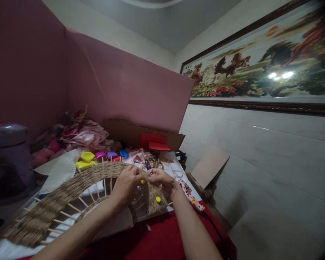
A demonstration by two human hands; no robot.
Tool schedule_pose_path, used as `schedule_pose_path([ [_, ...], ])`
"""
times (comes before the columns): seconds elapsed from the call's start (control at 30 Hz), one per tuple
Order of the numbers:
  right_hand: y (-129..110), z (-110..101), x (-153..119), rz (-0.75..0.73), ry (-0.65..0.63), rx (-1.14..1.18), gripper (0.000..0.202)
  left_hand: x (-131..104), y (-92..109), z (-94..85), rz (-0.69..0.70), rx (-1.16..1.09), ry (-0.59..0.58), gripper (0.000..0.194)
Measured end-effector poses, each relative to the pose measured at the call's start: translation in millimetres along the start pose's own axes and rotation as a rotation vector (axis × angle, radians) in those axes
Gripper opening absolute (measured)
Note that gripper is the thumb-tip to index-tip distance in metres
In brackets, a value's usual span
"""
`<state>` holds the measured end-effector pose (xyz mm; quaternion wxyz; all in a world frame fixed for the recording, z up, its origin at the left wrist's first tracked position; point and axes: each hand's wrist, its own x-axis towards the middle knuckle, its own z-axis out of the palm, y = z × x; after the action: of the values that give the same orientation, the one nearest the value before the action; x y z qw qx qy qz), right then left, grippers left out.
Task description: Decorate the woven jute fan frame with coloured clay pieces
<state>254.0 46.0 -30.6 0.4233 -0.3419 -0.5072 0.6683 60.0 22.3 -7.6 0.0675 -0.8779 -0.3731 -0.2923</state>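
Note:
A wide, fan-shaped weaving [97, 172] of brown twine on thin wooden sticks arches across the table before me. My left hand [128, 185] lies over its right half, fingers bent and closed at the woven band. Close beside it, my right hand [162, 179] is closed in a pinch, with a tiny bluish bit [149, 174] at the fingertips, too small to name. Stuck on the weaving are a round yellow piece [158, 199] below my right hand and a smaller yellow piece [142, 181] by my left fingertips. My hands partly hide the band.
Yellow packets [87, 156], a blue packet [124, 153] and pleated white sheets [60, 174] lie behind the weaving. Pink cloth [83, 133] is heaped at the back left. A flower-patterned strip [191, 198] lies right of my wrist; red cloth [151, 234] covers the near edge.

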Motion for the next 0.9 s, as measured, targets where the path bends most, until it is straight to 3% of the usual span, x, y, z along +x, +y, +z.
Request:
schedule_pose_path([
  [0.2, 0, 0, 0, -0.002, 0.001, -0.002, 0.045, 6, -7, 6.0, 0.065, -0.039, -0.001, 0.016],
  [0.47, 0, -1, 1, 0.0, 0.006, -0.009, 0.047, 5, -12, 8.1, 0.018, -0.172, 0.034, 0.017],
  [0.6, -1, 0, 0, 0.002, 0.004, -0.019, 0.045, 2, -3, 3.4, -0.089, -0.033, 0.026, 0.009],
  [0.73, -2, 2, -1, 0.0, 0.002, -0.022, 0.044, -2, 10, 4.2, -0.1, 0.112, 0.05, 0.014],
  [0.9, -2, 3, -2, -0.003, 0.012, -0.02, 0.044, -5, 14, 11.4, -0.123, 0.138, 0.079, 0.016],
])
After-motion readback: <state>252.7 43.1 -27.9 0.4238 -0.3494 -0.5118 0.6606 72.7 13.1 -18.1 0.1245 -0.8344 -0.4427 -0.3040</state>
